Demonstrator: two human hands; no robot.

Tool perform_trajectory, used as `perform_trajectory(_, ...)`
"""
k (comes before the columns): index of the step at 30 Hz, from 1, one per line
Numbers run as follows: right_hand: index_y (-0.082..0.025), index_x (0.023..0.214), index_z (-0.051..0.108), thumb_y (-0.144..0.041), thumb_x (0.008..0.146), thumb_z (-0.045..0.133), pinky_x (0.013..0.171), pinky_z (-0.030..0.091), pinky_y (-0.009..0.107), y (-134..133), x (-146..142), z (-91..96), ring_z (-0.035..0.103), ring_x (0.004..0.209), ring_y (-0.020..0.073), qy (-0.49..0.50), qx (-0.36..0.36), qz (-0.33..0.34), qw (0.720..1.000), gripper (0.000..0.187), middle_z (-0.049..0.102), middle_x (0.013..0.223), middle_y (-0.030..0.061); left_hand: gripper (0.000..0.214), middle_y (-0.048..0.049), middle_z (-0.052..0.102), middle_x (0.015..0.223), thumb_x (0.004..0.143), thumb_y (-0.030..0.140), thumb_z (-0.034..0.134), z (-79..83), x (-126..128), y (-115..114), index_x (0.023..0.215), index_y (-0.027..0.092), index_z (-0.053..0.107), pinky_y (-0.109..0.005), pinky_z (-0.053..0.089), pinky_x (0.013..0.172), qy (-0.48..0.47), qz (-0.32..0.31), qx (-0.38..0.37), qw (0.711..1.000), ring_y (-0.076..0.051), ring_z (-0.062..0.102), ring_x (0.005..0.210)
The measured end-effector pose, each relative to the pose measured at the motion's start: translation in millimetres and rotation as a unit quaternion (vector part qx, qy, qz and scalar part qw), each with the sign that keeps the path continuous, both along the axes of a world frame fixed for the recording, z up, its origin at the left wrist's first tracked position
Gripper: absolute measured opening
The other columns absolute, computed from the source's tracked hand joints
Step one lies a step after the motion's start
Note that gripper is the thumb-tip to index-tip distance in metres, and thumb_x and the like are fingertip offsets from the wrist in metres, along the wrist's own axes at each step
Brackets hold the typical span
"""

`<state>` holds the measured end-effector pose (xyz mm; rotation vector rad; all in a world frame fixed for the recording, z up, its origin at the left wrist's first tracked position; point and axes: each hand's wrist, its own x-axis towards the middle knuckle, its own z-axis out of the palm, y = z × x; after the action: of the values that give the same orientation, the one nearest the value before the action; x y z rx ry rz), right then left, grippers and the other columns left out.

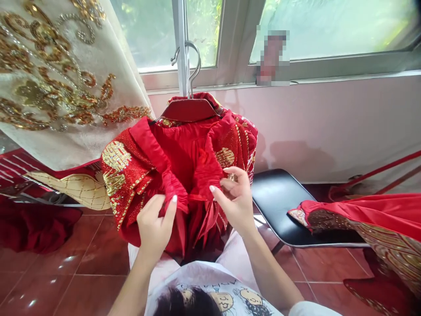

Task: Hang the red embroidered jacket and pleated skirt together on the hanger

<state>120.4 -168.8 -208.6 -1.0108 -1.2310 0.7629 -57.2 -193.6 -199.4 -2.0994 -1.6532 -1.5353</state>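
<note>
"Where's the red, gold-embroidered cloth garment?"
"Hanging straight ahead, its opening running lengthwise between the left hand, pinching one gathered edge, and right hand, touching the other, grip unclear."

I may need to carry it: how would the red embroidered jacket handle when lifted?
The red embroidered jacket would probably flop: its cloth bunches in soft folds near the left hand and right hand. Dense gold embroidery might make it heavy for its size.

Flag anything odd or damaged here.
No clear damage stands out on the red, glittery garment with gold emblems. Only a blocky, pixelated patch over the grey metal window frame looks odd, hiding what is behind it.
</note>
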Motion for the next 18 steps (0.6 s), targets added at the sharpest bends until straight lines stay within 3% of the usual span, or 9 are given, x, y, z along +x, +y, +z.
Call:
perform_trajectory(2,-0.023,0.102,0.052,-0.026,0.083,0.061,0.055,0.044,0.021,3,-2,11.9,0.054,0.060,0.0096,-0.047,0.052,0.018,0.997,0.022,0.057,0.074,-0.0037,0.027,0.0025,0.053,0.060,0.090,0.028,0.055,17.4,6,12,0.065,0.018,0.055,-0.022,0.039,0.060,0.008,-0.040,-0.010,0.999,-0.010,0.048,0.056)
perform_trajectory(4,-0.022,0.100,0.056,-0.022,0.084,0.057,0.062,0.049,0.023,7,-7,19.3,0.060,0.072,0.0115,-0.116,0.074,0.093,0.986,0.016,0.064,0.088,0.0008,0.025,0.0010,0.059,0.065,0.091,0.031,0.055,31.6,11,24,0.071,0.017,0.061,-0.023,0.041,0.063,0.008,-0.057,-0.025,0.998,-0.011,0.052,0.060)
perform_trajectory(6,-0.021,0.112,0.056,-0.022,0.081,0.059,0.069,0.052,0.026,12,-14,21.2,0.063,0.083,0.0151,-0.168,0.064,0.147,0.973,0.031,0.067,0.100,0.0046,0.024,-0.0003,0.063,0.069,0.090,0.033,0.055,41.7,15,34,0.075,0.017,0.064,-0.024,0.043,0.065,0.009,-0.071,-0.052,0.996,-0.013,0.057,0.064)
perform_trajectory(9,-0.018,0.122,0.053,-0.022,0.074,0.064,0.077,0.053,0.032,23,-25,17.3,0.065,0.088,0.0201,-0.208,0.056,0.100,0.971,0.050,0.068,0.108,0.0085,0.023,-0.0012,0.068,0.077,0.091,0.034,0.054,46.4,16,38,0.082,0.018,0.067,-0.024,0.046,0.069,0.014,-0.120,-0.098,0.988,-0.014,0.061,0.071)
perform_trajectory(12,-0.018,0.111,0.060,-0.016,0.073,0.058,0.078,0.052,0.033,31,-30,17.7,0.067,0.081,0.0200,-0.212,0.051,0.077,0.973,0.038,0.071,0.094,0.0058,0.022,-0.0051,0.068,0.102,0.093,0.033,0.050,32.2,19,24,0.104,0.019,0.064,-0.028,0.049,0.085,-0.016,-0.092,-0.039,0.995,-0.017,0.063,0.093)
perform_trajectory(15,-0.021,0.118,0.055,-0.014,0.071,0.057,0.068,0.052,0.029,30,-31,33.7,0.064,0.068,0.0157,-0.146,0.039,0.101,0.983,0.048,0.069,0.082,-0.0003,0.035,-0.0107,0.060,0.116,0.089,0.034,0.057,-2.0,26,1,0.119,0.018,0.053,-0.033,0.050,0.088,-0.102,-0.008,0.043,0.994,-0.020,0.060,0.103)
perform_trajectory(18,-0.024,0.125,0.049,-0.016,0.071,0.060,0.056,0.049,0.024,25,-30,63.3,0.058,0.057,0.0115,-0.074,0.050,0.138,0.986,0.056,0.065,0.076,-0.0038,0.061,-0.0153,0.055,0.121,0.076,0.039,0.071,-38.6,34,-13,0.127,0.015,0.045,-0.040,0.050,0.092,-0.145,0.013,-0.057,0.988,-0.026,0.057,0.112)
